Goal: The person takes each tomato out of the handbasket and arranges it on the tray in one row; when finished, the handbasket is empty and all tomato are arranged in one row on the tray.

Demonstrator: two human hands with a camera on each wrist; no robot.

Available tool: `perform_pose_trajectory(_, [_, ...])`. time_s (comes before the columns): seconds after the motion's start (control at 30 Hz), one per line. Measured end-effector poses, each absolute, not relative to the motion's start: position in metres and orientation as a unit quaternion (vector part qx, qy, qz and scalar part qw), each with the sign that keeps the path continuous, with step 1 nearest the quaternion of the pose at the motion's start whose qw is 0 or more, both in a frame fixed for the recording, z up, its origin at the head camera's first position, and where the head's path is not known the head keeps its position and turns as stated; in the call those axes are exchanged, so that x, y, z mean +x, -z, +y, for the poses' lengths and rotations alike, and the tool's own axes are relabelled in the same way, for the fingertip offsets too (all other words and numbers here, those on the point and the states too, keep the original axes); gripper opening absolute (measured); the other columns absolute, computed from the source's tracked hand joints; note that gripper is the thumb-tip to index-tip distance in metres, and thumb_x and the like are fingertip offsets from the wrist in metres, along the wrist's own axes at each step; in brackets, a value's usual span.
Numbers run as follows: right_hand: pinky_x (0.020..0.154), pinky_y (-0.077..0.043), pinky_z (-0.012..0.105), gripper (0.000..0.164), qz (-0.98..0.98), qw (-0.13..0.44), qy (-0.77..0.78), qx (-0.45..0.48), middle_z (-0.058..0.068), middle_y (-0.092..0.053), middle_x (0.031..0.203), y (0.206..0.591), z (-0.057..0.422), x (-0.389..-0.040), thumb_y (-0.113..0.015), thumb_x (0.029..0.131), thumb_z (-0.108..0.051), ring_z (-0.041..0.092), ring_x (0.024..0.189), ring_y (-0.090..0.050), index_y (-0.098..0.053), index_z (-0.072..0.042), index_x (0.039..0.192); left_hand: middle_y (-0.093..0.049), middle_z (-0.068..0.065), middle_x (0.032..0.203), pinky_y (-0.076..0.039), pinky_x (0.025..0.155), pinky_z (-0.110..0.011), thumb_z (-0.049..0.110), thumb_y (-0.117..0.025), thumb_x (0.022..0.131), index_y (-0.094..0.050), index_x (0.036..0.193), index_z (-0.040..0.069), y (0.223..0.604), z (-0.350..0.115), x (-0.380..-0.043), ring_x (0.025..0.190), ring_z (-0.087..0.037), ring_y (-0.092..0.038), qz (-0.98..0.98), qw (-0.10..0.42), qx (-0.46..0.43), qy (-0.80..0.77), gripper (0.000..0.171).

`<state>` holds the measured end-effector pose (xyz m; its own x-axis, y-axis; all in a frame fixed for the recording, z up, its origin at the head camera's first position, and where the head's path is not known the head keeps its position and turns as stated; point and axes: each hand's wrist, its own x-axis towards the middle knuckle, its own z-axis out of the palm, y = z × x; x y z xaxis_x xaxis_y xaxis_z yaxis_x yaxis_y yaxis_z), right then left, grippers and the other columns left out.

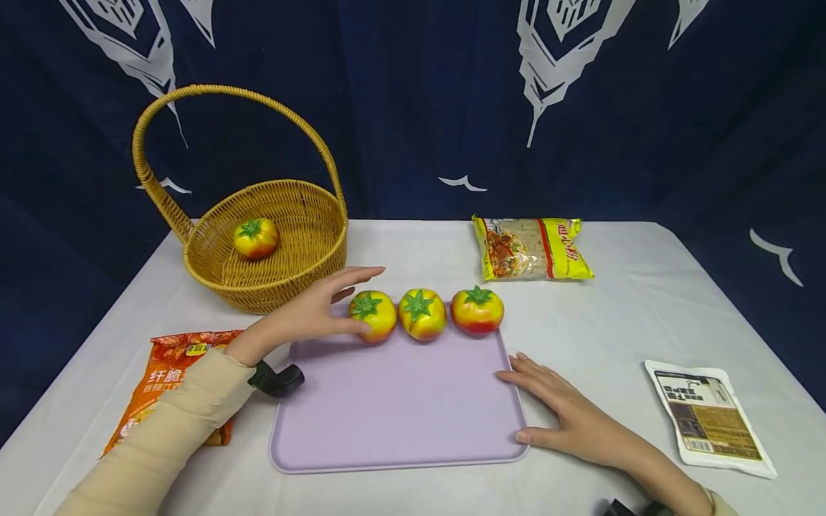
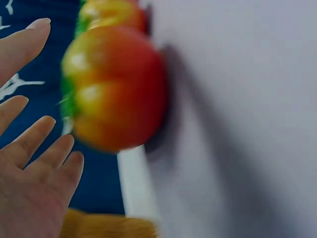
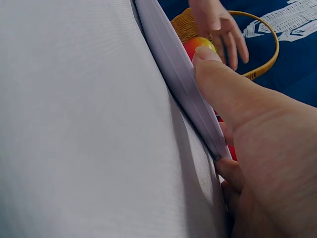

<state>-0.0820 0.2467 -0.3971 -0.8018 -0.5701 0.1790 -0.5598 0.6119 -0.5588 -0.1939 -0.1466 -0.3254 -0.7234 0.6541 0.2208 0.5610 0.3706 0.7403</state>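
Observation:
Three red-and-yellow tomatoes with green leafy tops stand in a row along the far edge of a lilac tray [image 1: 406, 408]. My left hand [image 1: 316, 308] reaches over the tray's far left corner, its thumb and fingers spread about the leftmost tomato [image 1: 373, 317]. In the left wrist view that tomato [image 2: 116, 89] shows a gap to the fingers. The middle tomato [image 1: 422, 315] and the right tomato [image 1: 477, 312] sit beside it. At the tray's right edge rests my right hand [image 1: 568, 416], fingers loosely extended, thumb by the rim [image 3: 183, 84]. A wicker basket [image 1: 303, 279] holds another tomato [image 1: 257, 239].
The basket, with its tall handle, stands at the back left. An orange snack bag [image 1: 174, 373] lies under the left forearm. A yellow noodle packet [image 1: 532, 249] is at the back, and a white-and-brown pouch [image 1: 710, 416] lies at right. A dark blue curtain [image 1: 419, 107] hangs behind.

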Motion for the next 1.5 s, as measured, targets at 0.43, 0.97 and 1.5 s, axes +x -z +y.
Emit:
perform_pose_trajectory(0.43, [0.095, -0.026, 0.062, 0.069, 0.896, 0.009, 0.315, -0.313, 0.009, -0.03, 0.148, 0.399, 0.247, -0.082, -0.073, 0.079, -0.039, 0.031, 0.134, -0.025, -0.043, -0.027, 0.14, -0.04, -0.008, 0.14, -0.032, 0.102, -0.036, 0.009, -0.069, 0.086, -0.039, 0.143, 0.013, 0.274, -0.226, -0.227, 0.128, -0.021, -0.036, 0.829, -0.079, 0.202, -0.515, 0.065])
perform_pose_trajectory(0.97, [0.104, -0.024, 0.047, 0.068, 0.901, 0.012, 0.305, -0.309, 0.007, -0.029, 0.149, 0.398, 0.247, -0.082, -0.072, 0.08, -0.042, 0.029, 0.134, -0.025, -0.042, -0.028, 0.14, -0.023, -0.013, 0.148, -0.025, 0.104, -0.025, 0.018, -0.064, 0.09, -0.032, 0.145, 0.014, 0.297, -0.278, -0.255, 0.129, -0.019, -0.028, 0.705, -0.066, 0.039, -0.705, 0.064])
perform_pose_trajectory(1.5, [0.102, -0.023, 0.052, 0.07, 0.903, 0.024, 0.309, -0.298, 0.006, -0.029, 0.149, 0.399, 0.246, -0.083, -0.074, 0.078, -0.041, 0.028, 0.135, -0.023, -0.043, -0.029, 0.14, -0.013, -0.026, 0.148, -0.025, 0.102, -0.053, 0.024, -0.066, 0.089, -0.003, 0.15, 0.007, 0.303, -0.281, -0.269, 0.125, -0.042, -0.025, 0.894, 0.057, 0.029, -0.443, 0.09])
